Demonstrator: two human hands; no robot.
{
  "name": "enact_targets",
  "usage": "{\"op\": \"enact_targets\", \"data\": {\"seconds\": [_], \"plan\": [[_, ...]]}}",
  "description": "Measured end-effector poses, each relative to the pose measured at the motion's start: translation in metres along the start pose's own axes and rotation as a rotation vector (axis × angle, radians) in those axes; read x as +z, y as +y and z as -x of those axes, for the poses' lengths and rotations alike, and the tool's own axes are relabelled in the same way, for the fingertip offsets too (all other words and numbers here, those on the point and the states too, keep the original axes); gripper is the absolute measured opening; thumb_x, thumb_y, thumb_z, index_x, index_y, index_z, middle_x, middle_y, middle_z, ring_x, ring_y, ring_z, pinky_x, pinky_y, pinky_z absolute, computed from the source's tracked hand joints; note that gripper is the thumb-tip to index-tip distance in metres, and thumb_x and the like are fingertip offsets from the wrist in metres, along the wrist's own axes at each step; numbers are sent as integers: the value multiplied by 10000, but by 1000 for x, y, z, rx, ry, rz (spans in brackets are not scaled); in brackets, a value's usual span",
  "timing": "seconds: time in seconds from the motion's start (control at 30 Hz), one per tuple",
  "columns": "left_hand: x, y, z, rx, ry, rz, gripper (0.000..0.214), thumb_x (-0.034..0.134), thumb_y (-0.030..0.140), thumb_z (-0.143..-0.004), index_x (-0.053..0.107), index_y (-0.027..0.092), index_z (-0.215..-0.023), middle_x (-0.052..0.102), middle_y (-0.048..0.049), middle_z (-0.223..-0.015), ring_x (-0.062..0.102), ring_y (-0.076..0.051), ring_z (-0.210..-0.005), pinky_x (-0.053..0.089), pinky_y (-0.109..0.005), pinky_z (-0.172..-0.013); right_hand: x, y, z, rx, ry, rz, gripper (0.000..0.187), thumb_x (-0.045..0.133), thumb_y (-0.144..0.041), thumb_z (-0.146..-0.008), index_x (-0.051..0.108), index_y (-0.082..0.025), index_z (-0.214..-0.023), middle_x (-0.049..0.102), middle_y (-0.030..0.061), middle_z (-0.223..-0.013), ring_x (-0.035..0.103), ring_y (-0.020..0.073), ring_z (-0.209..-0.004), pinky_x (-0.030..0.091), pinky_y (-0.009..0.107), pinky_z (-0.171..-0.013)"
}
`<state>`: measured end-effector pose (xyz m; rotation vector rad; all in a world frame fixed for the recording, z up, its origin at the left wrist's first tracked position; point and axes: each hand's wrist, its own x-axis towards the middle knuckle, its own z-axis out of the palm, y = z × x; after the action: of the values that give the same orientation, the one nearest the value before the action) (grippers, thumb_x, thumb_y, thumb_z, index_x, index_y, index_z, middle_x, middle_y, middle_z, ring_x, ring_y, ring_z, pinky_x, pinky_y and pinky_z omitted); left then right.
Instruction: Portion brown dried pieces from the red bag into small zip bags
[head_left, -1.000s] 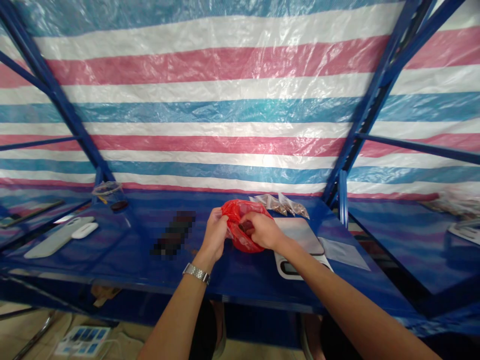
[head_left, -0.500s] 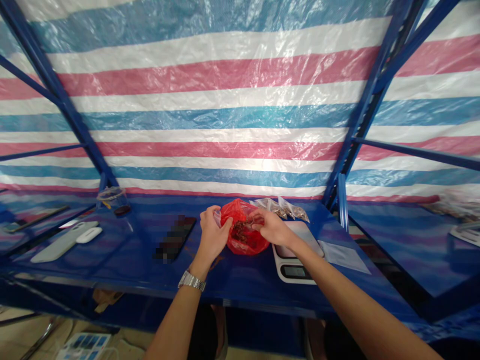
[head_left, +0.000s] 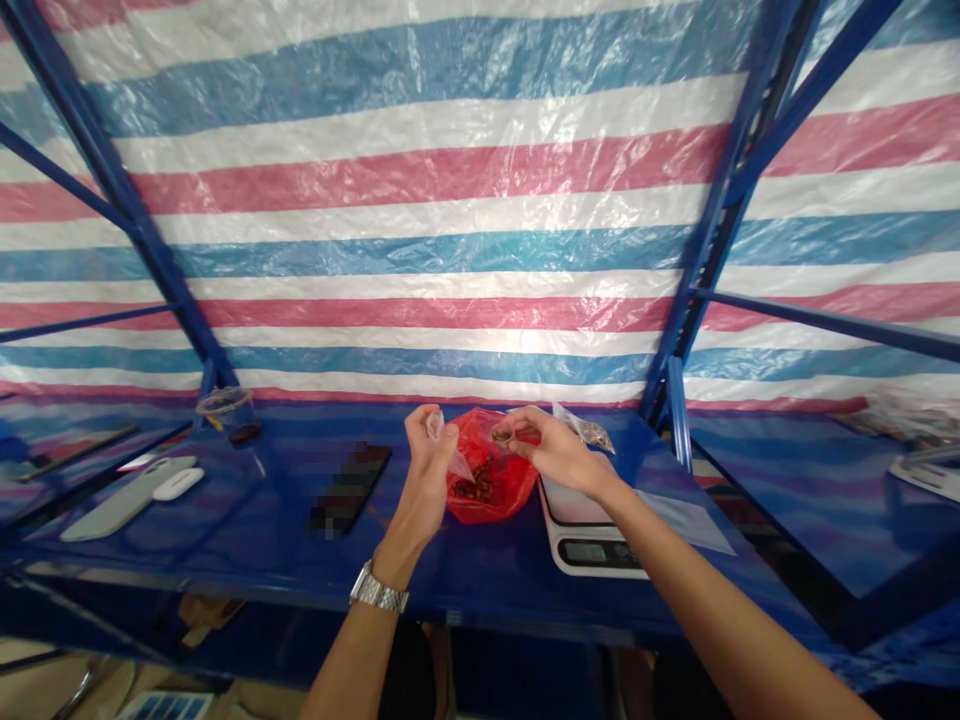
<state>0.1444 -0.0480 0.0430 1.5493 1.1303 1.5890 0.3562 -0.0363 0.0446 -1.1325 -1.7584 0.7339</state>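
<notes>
Striped plastic tarp (head_left: 420,200) behind blue steel shelf (head_left: 225,570). Red plastic bag (head_left: 487,480) mid-shelf, dark brown pieces (head_left: 472,488) left inside; digital scale (head_left: 592,550) at its 4 o'clock, filled clear sachet (head_left: 589,430) at 2 o'clock. Left hand (head_left: 427,475) pinches small clear bag (head_left: 450,445), held up; right hand (head_left: 559,455) pinches one brown piece (head_left: 501,435) above red bag. Both hands now out of red bag; one sachet fewer behind it.

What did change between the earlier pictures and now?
The right hand has come up out of the red plastic bag, pinching a small brown piece. The left hand has moved off the red bag and holds up a small clear plastic bag. The digital scale stayed as it was.
</notes>
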Motion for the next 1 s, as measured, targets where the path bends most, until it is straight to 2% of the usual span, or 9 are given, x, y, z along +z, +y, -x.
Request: {"op": "enact_targets", "data": {"seconds": [0.07, 0.17, 0.33, 0.43, 0.57, 0.73, 0.87, 0.93, 1.0], "plan": [[7, 5, 7, 5, -107, 7, 367, 492, 472, -1008, 459, 241, -1291, 594, -82, -1233, 580, -209, -1176, 439, -357, -1068, -6, -5, 0, -9, 15, -66, 239, 630, -114, -814, 647, -173, -1046, 759, 88, -1094, 722, 186, -1011, 559, 369, -967], [20, -2, 12, 51, -212, -67, 379, 577, 430, -971, 463, 238, -1277, 598, -95, -1269, 582, -222, -1192, 420, -379, -1085, -15, -14, 1, -40, 60, -144, 224, 651, -179, -841, 638, -193, -1064, 762, 79, -1098, 727, 190, -1016, 550, 384, -996], [37, -23, 8, 74, -247, -152, 293, 657, 283, -905, 536, 240, -1168, 671, -75, -1171, 646, -238, -1084, 458, -391, -1001, -15, -35, 6, -98, -13, -91, 255, 618, -144, -856, 655, -213, -1099, 756, 51, -1128, 717, 189, -1038, 551, 366, -987], [41, -28, 7, 85, -277, -157, 279, 637, 235, -904, 525, 237, -1159, 684, -67, -1147, 660, -230, -1042, 470, -384, -960, -5, -40, 10, -158, -9, 143, 311, 583, -54, -834, 697, -202, -1083, 737, 61, -1128, 688, 201, -1058, 531, 370, -996], [43, -31, 9, 105, -287, -182, 336, 602, 186, -903, 486, 230, -1215, 661, -86, -1206, 633, -249, -1115, 449, -414, -995, 5, -38, 13, -257, -3, 412, 420, 521, 24, -830, 717, -207, -1120, 680, 80, -1195, 644, 215, -1123, 496, 371, -1025], [46, -32, 10, 71, -252, -237, 440, 630, 173, -874, 476, 234, -1281, 621, -109, -1303, 588, -287, -1211, 408, -460, -1055, 9, -39, 16, -365, -74, 478, 649, 464, 117, -744, 694, -245, -1230, 637, 70, -1300, 619, 206, -1201, 494, 343, -1016], [46, -30, 10, 62, -256, -213, 414, 611, 171, -889, 465, 231, -1272, 627, -115, -1297, 591, -286, -1234, 385, -480, -1083, 10, -42, 18, -382, -95, 499, 682, 458, 118, -735, 697, -252, -1256, 637, 66, -1323, 625, 206, -1202, 501, 326, -991], [45, -29, 11, 65, -262, -200, 360, 591, 166, -900, 469, 230, -1234, 637, -108, -1263, 606, -274, -1203, 394, -480, -1073, 11, -41, 18, -380, -61, 508, 671, 452, 99, -774, 684, -262, -1289, 624, 62, -1354, 624, 208, -1212, 502, 330, -1001], [43, -28, 10, 57, -256, -178, 317, 593, 194, -910, 470, 227, -1200, 648, -95, -1197, 629, -255, -1118, 425, -460, -1034, 12, -40, 16, -355, 35, 497, 627, 442, 59, -841, 663, -269, -1328, 601, 63, -1388, 624, 208, -1218, 503, 336, -1018]]}}
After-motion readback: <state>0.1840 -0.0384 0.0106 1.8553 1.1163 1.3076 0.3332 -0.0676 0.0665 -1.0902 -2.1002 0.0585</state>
